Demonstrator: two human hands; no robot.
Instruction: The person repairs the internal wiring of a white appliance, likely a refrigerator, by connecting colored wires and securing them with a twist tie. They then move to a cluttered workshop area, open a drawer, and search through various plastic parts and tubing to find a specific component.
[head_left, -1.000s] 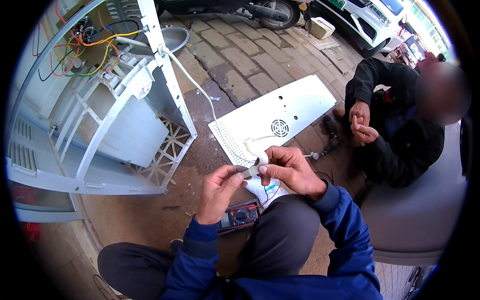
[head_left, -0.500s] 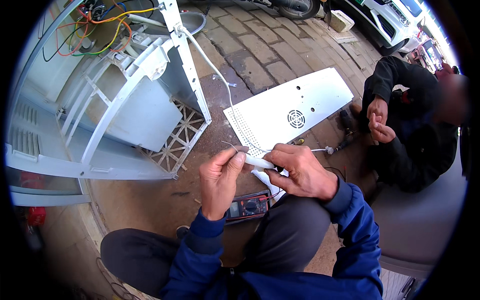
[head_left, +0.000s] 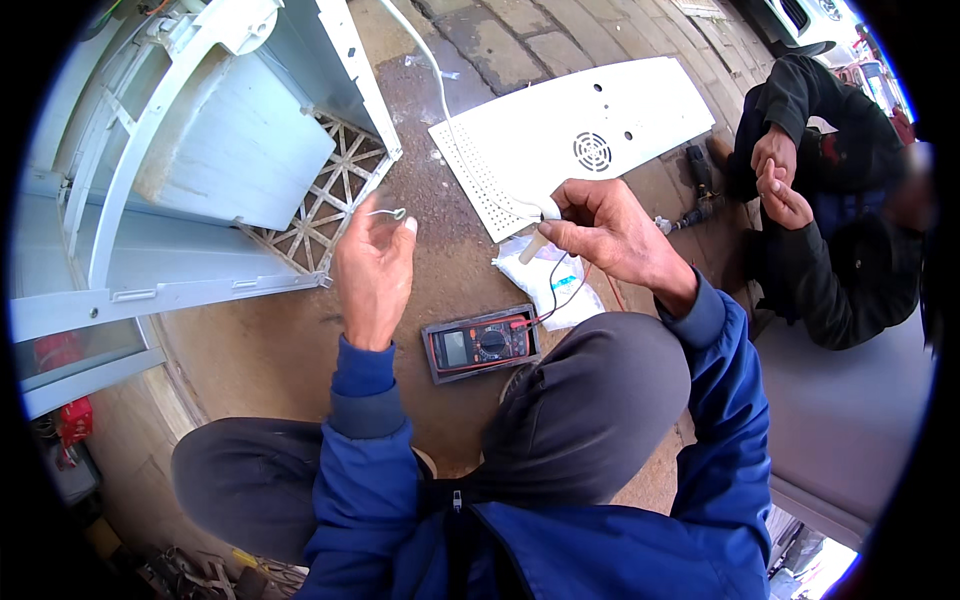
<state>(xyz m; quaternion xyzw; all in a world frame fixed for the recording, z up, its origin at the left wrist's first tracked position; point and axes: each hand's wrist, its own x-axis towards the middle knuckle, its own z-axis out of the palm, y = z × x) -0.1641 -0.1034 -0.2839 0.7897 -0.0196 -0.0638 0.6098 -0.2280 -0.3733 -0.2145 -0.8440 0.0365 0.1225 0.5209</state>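
My right hand pinches a small white tape-like roll, with a beige strip jutting out below the thumb. A white cable runs down over the white perforated panel to the roll; my fingers hide how they meet. Off to the left, my left hand is raised with thumb and fingers closed on a short thin wire, a small greenish curl at its tip. Below both hands lies a multimeter in a dark grey case, its leads trailing right toward a white plastic bag.
An opened white appliance cabinet with a latticed base stands at left. At right another person sits with hands together, near a dark tool and a large grey surface. Red items lie at lower left.
My hands have moved apart, the left one leftward with the thin wire, the right one up with the white roll. The view has shifted, showing the whole multimeter and more of the bag.
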